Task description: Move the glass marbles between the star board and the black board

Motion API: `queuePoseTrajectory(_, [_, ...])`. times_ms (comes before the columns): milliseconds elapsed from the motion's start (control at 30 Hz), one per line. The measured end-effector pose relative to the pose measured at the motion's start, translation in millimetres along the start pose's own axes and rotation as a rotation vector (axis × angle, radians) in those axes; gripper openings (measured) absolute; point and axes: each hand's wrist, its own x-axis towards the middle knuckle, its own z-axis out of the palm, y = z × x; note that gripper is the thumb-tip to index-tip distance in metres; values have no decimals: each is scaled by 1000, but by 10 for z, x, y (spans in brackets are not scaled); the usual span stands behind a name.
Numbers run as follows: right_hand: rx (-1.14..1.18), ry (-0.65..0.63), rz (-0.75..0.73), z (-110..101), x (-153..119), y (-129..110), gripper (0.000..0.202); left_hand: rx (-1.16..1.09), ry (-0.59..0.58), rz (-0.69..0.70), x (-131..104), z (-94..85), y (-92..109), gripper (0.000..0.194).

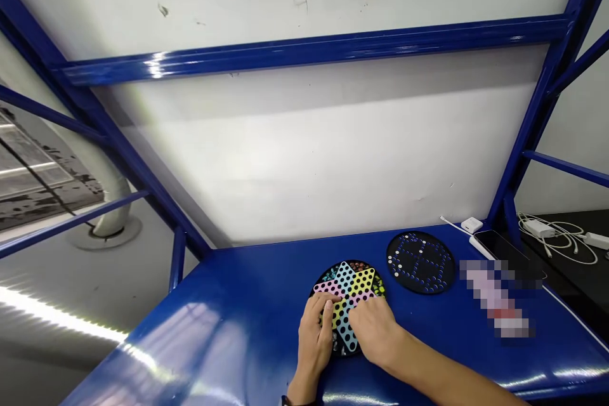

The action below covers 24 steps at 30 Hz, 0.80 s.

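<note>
A round Chinese checkers board (346, 275) lies on the blue table, its star pattern in pale blue, yellow and pink with black holes. Small coloured pieces (378, 285) sit in the black pockets around the star. My left hand (316, 330) rests over the left side of the board, fingers slightly bent and lying on it, thumb apart. Over the board's right side, my right hand (375, 330) is closed like a fist, knuckles up. Its fingertips are hidden, so anything in them cannot be seen.
Right of the checkers board lies a second round black board (421, 279) with dotted lines and a few white pieces. Further right are a dark phone-like slab (502, 247), a white adapter (471, 224) and a pixelated item (497, 298). Blue frame bars (309, 51) stand against the wall.
</note>
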Motion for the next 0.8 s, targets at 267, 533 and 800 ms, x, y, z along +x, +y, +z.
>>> queuePoseTrajectory(267, [17,-70,76,-206,-47,83,23,-6,11,-20,1,4,12,44])
queuePoseTrajectory(533, [360,69,190,-331,-101,579,17,-54,9,-48,-10,2,-21,44])
queuePoseTrajectory(800, [326,482,675,-136,-364,1741,17,-67,8,-84,14,-1,-13,50])
